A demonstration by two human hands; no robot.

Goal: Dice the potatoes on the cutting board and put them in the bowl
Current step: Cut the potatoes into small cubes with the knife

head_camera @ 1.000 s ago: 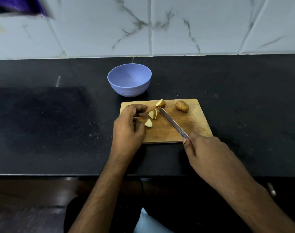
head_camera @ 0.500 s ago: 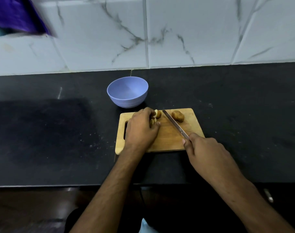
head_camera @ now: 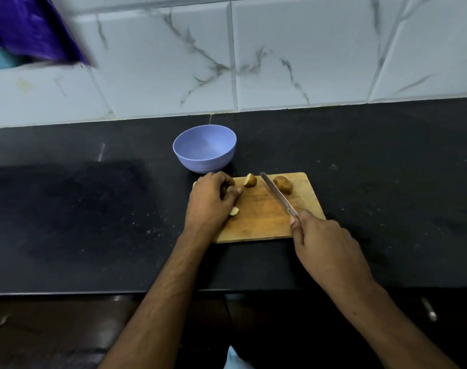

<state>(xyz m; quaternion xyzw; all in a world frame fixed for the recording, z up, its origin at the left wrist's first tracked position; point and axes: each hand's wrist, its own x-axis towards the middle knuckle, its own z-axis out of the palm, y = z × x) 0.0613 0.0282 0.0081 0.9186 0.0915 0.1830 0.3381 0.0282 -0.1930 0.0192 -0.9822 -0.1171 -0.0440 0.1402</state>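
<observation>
I judge dicing early: my left hand (head_camera: 212, 199) curls its fingers over cut pieces on the cutting board (head_camera: 264, 209), my right hand (head_camera: 325, 246) grips the knife (head_camera: 277, 194), one whole potato (head_camera: 283, 184) remains, and the bowl (head_camera: 204, 148) looks empty.

Wooden cutting board (head_camera: 259, 219), shiny metal knife (head_camera: 277, 194), matt plastic bowl (head_camera: 204, 149), speckled black counter (head_camera: 373, 182).

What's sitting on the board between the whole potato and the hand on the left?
In the head view, the knife blade and a cut potato piece lie between the whole potato and the left hand.
</observation>
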